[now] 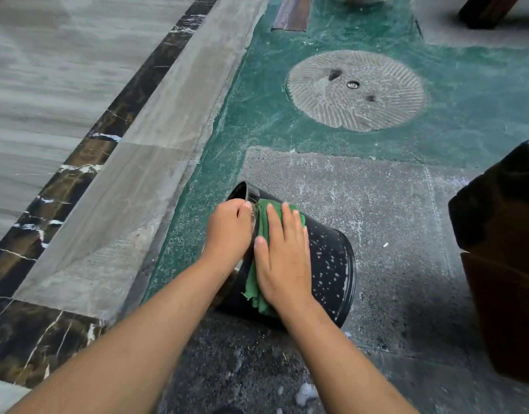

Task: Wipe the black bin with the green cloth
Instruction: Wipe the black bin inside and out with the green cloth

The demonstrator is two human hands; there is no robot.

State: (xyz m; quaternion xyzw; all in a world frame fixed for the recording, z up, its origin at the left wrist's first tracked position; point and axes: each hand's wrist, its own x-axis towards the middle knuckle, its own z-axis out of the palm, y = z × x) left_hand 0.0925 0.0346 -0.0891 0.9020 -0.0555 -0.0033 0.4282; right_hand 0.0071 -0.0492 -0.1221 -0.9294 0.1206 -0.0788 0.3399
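Right hand (282, 258) lies flat, fingers spread, pressing the green cloth (261, 234) onto the unlabelled black bin (329, 264), which lies sideways, mouth left where the left hand (229, 231) clasps its rim.

I see two bare arms coming up from the bottom of my view. No sleeves cover them as far as I can see. The left hand (229, 231) has no ring, no glove and no watch on it. The right hand (282, 258) is bare too, with short, plain nails on the fingers (287, 218). Both wrists are bare, with no band or strap. The arms look smooth, and I see no marks on them.
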